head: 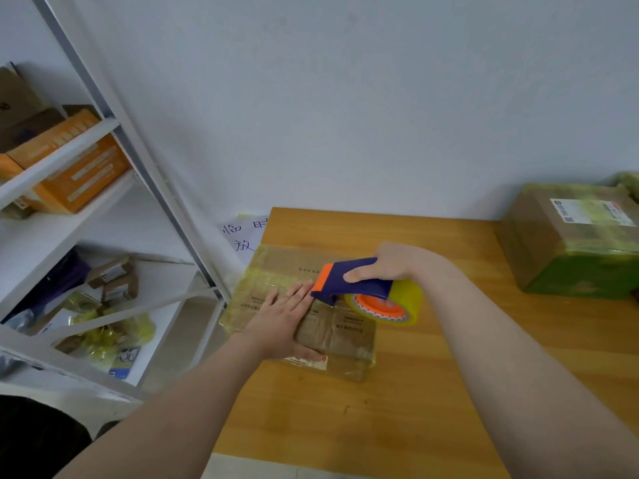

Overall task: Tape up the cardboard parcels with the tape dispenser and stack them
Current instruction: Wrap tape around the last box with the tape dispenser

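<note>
A flat cardboard parcel (340,331) wrapped in yellowish tape lies at the left edge of the wooden table (408,402). My left hand (281,321) lies flat on its top, fingers straight, pressing it down. My right hand (383,264) grips the blue and orange tape dispenser (349,281) with its yellow tape roll (390,304). The dispenser's orange front end sits just above the parcel, right beside my left fingertips. A second taped parcel (567,243) with a white label stands at the table's far right.
A white metal shelf rack (114,216) stands to the left, holding orange boxes (74,171), small cartons and bags. A paper sign (242,236) with handwriting leans against the wall behind the table's left corner. The wall runs close behind the table.
</note>
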